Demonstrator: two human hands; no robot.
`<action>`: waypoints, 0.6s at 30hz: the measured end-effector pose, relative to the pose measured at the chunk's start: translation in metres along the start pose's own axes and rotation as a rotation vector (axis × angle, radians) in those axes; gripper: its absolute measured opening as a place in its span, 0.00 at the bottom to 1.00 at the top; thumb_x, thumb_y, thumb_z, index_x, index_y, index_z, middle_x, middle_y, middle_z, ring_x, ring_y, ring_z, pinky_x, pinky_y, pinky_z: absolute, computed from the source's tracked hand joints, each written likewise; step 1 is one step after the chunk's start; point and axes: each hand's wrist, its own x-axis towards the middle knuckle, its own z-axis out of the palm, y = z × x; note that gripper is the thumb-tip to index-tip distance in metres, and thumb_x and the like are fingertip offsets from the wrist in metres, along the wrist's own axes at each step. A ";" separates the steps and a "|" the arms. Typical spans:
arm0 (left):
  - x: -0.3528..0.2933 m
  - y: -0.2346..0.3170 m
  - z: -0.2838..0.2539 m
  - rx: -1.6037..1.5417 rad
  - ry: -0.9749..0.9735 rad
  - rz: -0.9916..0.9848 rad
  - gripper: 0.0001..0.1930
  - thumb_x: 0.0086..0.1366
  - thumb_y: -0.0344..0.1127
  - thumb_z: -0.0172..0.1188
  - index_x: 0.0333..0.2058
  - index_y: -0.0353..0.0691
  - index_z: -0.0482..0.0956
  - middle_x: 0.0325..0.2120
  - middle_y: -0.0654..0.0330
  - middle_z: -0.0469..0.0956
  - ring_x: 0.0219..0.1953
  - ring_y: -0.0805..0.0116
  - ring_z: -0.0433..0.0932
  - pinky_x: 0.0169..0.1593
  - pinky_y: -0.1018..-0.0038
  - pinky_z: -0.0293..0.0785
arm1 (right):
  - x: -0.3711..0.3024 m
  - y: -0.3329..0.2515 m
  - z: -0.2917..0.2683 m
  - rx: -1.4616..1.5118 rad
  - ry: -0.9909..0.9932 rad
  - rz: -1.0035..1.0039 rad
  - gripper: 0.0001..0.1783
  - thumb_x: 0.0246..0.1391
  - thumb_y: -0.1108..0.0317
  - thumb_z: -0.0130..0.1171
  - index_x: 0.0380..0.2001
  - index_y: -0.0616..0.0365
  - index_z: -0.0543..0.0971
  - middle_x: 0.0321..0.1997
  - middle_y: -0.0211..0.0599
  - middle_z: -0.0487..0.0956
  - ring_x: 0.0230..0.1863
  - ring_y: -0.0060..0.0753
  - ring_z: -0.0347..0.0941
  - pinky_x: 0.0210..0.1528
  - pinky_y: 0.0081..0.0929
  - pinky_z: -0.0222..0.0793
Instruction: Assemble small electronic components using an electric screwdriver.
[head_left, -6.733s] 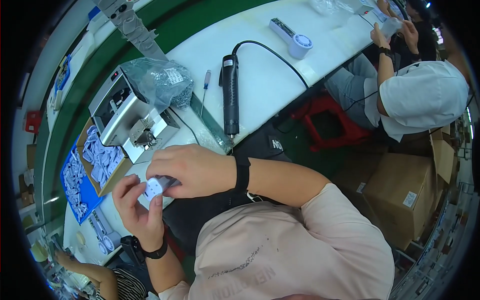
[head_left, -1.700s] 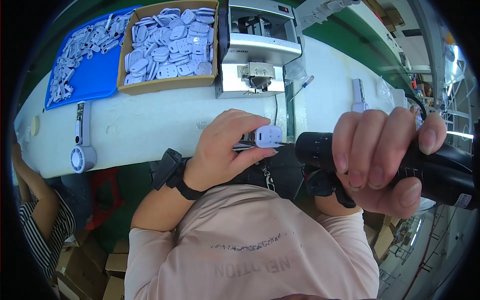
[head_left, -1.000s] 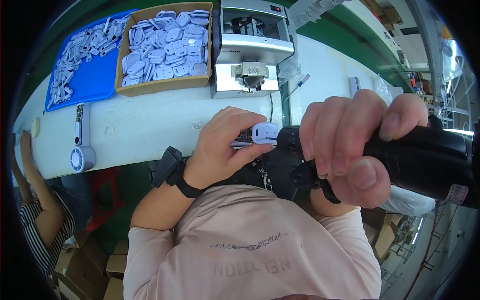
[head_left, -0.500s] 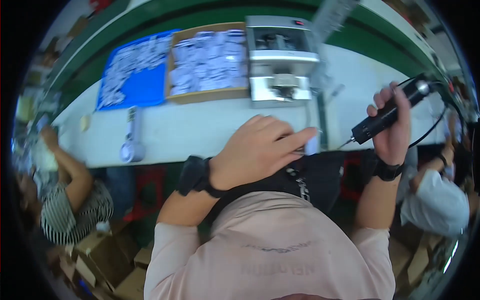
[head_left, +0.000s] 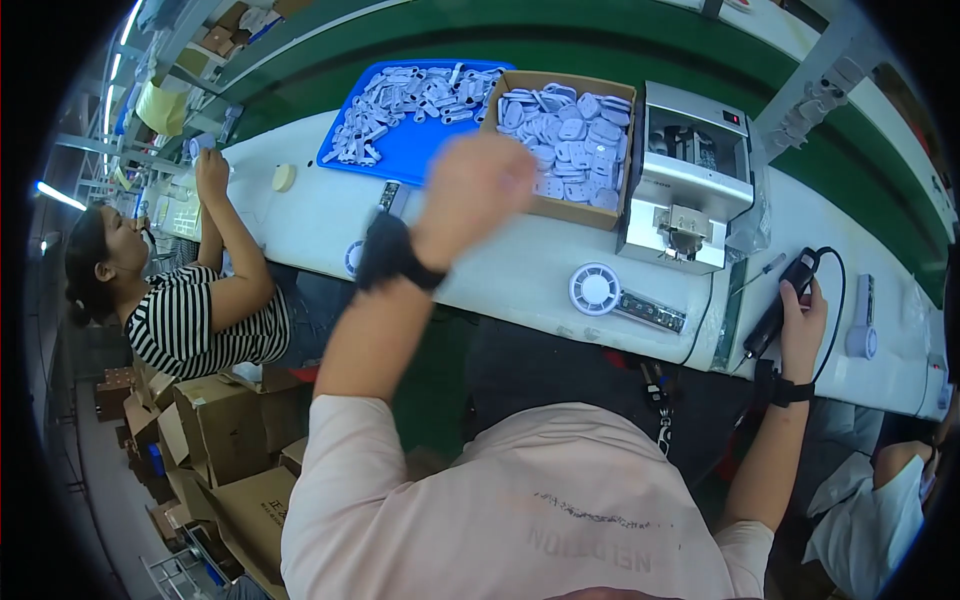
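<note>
My left hand [head_left: 475, 195], smeared by motion, is raised over the table between the blue tray [head_left: 425, 148] and the cardboard box [head_left: 568, 208]. Its fingers look curled, but whether anything is in them is hidden. Lower at the right, my right hand [head_left: 803, 325] wraps round a black corded electric screwdriver [head_left: 782, 304], its tip pointing down toward the table's front edge. Between my hands lies a white handheld device [head_left: 595, 289] with a round, fan-like head and a handle showing its open inside. Small pale handle-shaped parts [head_left: 420, 92] fill the tray, and rounded flat parts [head_left: 575, 130] fill the box.
A silver machine [head_left: 690, 170] stands right of the box. A similar device [head_left: 862, 325] lies at the far right; another [head_left: 354, 258] is partly behind my left wrist. A person in stripes [head_left: 200, 310] works at the left; another person's sleeve [head_left: 865, 520] shows at the right.
My left hand has moved from before my body up toward the tray and box. My right hand has lowered the screwdriver. The white device now lies uncovered on the table. The view has swung left.
</note>
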 end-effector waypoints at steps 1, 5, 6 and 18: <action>0.007 -0.028 -0.011 0.156 -0.087 -0.271 0.06 0.64 0.37 0.67 0.35 0.41 0.86 0.31 0.53 0.84 0.36 0.48 0.83 0.41 0.59 0.79 | 0.004 0.012 0.001 -0.046 0.041 -0.052 0.33 0.63 0.53 0.70 0.64 0.65 0.77 0.43 0.37 0.79 0.40 0.27 0.73 0.44 0.26 0.72; -0.004 -0.136 0.004 0.433 -0.188 -0.365 0.11 0.67 0.38 0.65 0.45 0.41 0.86 0.34 0.49 0.86 0.41 0.45 0.85 0.46 0.56 0.82 | -0.011 -0.013 -0.001 -0.018 0.112 -0.099 0.35 0.63 0.54 0.70 0.67 0.63 0.75 0.53 0.42 0.77 0.46 0.31 0.74 0.48 0.28 0.72; -0.005 -0.149 0.013 0.547 -0.251 -0.351 0.13 0.68 0.39 0.64 0.48 0.42 0.86 0.36 0.47 0.87 0.43 0.44 0.86 0.47 0.54 0.83 | -0.022 -0.019 -0.004 0.012 0.138 -0.082 0.36 0.63 0.55 0.71 0.67 0.63 0.75 0.56 0.44 0.76 0.48 0.32 0.74 0.50 0.29 0.72; 0.002 -0.136 -0.037 0.318 -0.298 -0.538 0.14 0.72 0.38 0.61 0.51 0.39 0.84 0.37 0.50 0.87 0.38 0.53 0.86 0.42 0.63 0.80 | -0.083 -0.095 -0.008 0.300 -0.033 -0.232 0.23 0.64 0.73 0.66 0.62 0.59 0.78 0.49 0.30 0.79 0.46 0.20 0.74 0.47 0.22 0.73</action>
